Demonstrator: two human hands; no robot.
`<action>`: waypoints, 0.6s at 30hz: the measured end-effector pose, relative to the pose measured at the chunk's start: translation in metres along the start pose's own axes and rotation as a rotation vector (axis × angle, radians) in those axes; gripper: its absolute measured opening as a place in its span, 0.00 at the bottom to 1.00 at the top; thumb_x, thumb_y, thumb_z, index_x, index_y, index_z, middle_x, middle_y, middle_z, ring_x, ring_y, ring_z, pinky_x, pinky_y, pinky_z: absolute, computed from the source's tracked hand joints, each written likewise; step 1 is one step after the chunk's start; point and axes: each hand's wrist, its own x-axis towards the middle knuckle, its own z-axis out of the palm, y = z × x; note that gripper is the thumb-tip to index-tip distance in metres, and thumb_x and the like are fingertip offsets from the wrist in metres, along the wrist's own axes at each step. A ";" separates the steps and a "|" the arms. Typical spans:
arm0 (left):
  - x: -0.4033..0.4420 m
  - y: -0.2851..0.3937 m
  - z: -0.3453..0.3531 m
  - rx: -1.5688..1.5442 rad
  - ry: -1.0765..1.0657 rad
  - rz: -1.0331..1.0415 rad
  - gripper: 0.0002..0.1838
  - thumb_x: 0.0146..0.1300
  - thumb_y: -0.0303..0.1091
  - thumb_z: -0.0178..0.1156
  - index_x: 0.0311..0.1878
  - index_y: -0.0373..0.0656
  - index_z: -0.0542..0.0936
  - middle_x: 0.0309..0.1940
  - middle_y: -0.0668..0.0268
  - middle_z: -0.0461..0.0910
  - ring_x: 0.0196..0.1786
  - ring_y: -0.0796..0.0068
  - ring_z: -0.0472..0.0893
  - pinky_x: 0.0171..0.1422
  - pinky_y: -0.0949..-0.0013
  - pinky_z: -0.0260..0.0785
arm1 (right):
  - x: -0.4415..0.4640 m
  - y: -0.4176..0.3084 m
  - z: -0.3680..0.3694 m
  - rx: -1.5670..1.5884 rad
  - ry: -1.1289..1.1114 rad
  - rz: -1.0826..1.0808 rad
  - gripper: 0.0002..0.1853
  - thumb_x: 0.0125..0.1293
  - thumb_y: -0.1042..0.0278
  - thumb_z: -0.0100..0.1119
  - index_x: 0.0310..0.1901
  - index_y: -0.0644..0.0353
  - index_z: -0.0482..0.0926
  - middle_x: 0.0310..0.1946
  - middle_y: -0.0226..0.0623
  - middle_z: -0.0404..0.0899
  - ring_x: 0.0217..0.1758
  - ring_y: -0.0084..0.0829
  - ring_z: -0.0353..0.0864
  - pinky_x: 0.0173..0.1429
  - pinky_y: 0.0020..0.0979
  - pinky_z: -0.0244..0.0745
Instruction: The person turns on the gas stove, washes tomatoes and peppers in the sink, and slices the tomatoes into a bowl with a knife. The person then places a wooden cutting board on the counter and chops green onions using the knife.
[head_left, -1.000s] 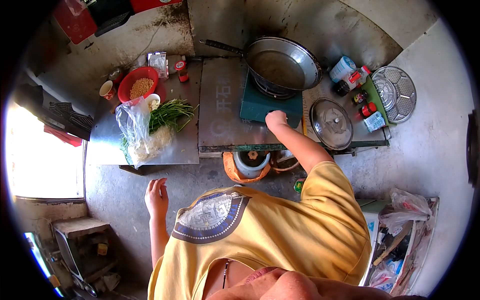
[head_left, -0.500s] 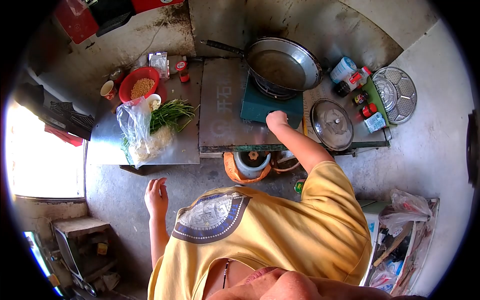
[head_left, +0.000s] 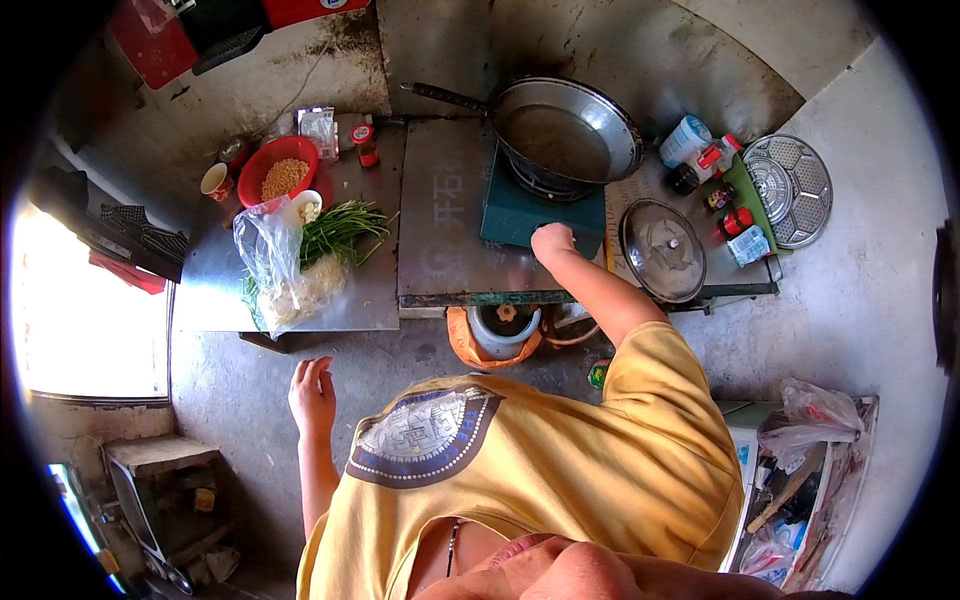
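My right hand (head_left: 553, 241) is closed at the front edge of a green gas stove (head_left: 510, 217). Whatever lies under its fingers, such as a control knob, is hidden. On the burner sits a wok (head_left: 612, 140) with a little liquid in its bottom, its black handle pointing left. A glass pan lid (head_left: 663, 250) lies to the right of the stove. Down at my left side, my left hand (head_left: 313, 393) hangs over the floor with loosely bent fingers, open and holding nothing.
On the left table are a red bowl (head_left: 262, 160) of beans or nuts, green stalks (head_left: 345, 228), a plastic bag (head_left: 272, 250) and a paper cup (head_left: 216, 181). Condiment containers (head_left: 738, 220) and a steamer plate (head_left: 800, 190) stand right. A gas cylinder (head_left: 503, 345) is under the counter.
Almost nothing differs. My right hand stays at the stove front with only a very slight shift, and my left hand hangs as before.
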 end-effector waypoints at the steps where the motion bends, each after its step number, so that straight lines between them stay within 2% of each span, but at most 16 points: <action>1: 0.000 0.001 0.000 0.002 0.004 0.006 0.12 0.63 0.21 0.57 0.47 0.43 0.83 0.42 0.59 0.82 0.44 0.56 0.84 0.49 0.61 0.76 | 0.001 0.000 0.000 0.004 -0.001 0.004 0.14 0.64 0.71 0.54 0.42 0.54 0.90 0.47 0.36 0.89 0.49 0.38 0.88 0.45 0.41 0.83; 5: 0.000 -0.001 0.001 -0.003 0.001 -0.005 0.12 0.63 0.21 0.57 0.47 0.44 0.83 0.42 0.59 0.82 0.44 0.56 0.84 0.49 0.61 0.76 | 0.002 0.000 0.002 -0.011 0.006 0.001 0.14 0.64 0.72 0.54 0.42 0.54 0.90 0.47 0.36 0.89 0.49 0.37 0.88 0.45 0.41 0.83; 8: 0.000 -0.001 0.001 -0.006 0.004 -0.005 0.12 0.63 0.21 0.57 0.47 0.44 0.83 0.42 0.59 0.82 0.44 0.56 0.84 0.49 0.60 0.76 | -0.005 0.000 -0.006 0.015 0.000 0.030 0.13 0.65 0.68 0.55 0.40 0.54 0.90 0.46 0.38 0.89 0.48 0.40 0.88 0.46 0.42 0.83; 11: -0.001 -0.002 0.002 -0.009 0.009 -0.010 0.12 0.62 0.21 0.57 0.46 0.43 0.83 0.42 0.59 0.82 0.44 0.56 0.84 0.49 0.60 0.76 | -0.020 0.004 -0.018 0.426 0.059 0.262 0.16 0.68 0.59 0.54 0.40 0.58 0.89 0.44 0.44 0.88 0.47 0.46 0.88 0.49 0.44 0.82; 14: 0.000 0.002 0.003 -0.030 0.004 -0.027 0.12 0.62 0.21 0.57 0.46 0.43 0.83 0.41 0.59 0.82 0.43 0.56 0.84 0.48 0.60 0.76 | -0.008 0.015 0.011 0.824 -0.012 0.453 0.23 0.70 0.50 0.51 0.40 0.62 0.88 0.43 0.49 0.87 0.48 0.52 0.86 0.54 0.46 0.80; 17: 0.000 -0.001 0.007 -0.037 0.001 -0.006 0.11 0.62 0.21 0.57 0.46 0.43 0.83 0.40 0.59 0.82 0.43 0.55 0.83 0.48 0.60 0.76 | -0.003 0.011 0.025 0.804 0.014 0.481 0.28 0.71 0.46 0.46 0.40 0.64 0.87 0.44 0.53 0.85 0.50 0.54 0.84 0.56 0.47 0.79; 18: 0.001 0.001 0.007 -0.037 -0.005 -0.001 0.11 0.62 0.21 0.57 0.46 0.44 0.83 0.40 0.59 0.82 0.42 0.55 0.83 0.48 0.60 0.76 | -0.008 0.011 0.022 0.795 -0.008 0.498 0.28 0.72 0.46 0.45 0.43 0.64 0.87 0.47 0.53 0.85 0.54 0.53 0.83 0.59 0.47 0.78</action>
